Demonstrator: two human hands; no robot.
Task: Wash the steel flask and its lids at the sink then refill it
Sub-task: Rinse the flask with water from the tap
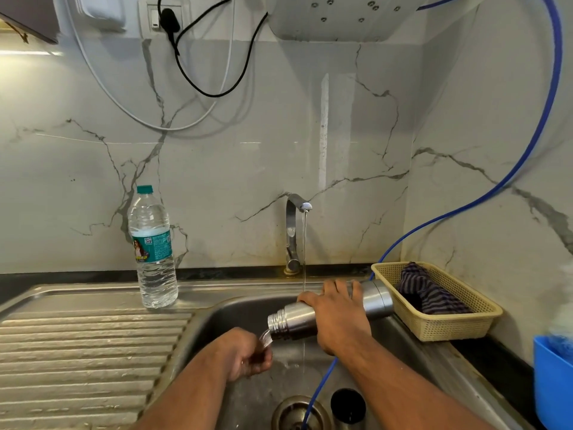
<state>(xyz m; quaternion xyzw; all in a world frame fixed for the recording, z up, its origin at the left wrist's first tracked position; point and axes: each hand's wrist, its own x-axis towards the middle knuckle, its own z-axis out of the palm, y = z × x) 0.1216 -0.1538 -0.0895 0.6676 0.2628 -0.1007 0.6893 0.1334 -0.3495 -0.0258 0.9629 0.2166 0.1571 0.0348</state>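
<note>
My right hand [336,315] grips the steel flask [294,319] round its middle and holds it tipped on its side over the sink [217,315], open mouth to the left. Water pours from the mouth onto my left hand [248,355], whose fingers are curled below the mouth around something small and dark that I cannot make out. The tap [294,231] is running a thin stream just behind the flask. A dark lid [348,403] stands in the sink bottom near the drain [294,412].
A full plastic water bottle [153,246] stands on the sink's back ledge at the left. A ridged draining board [86,352] fills the left. A beige basket [440,308] with a striped cloth sits right of the sink. A blue hose [322,383] runs into the drain. A blue tub [553,380] is at the far right.
</note>
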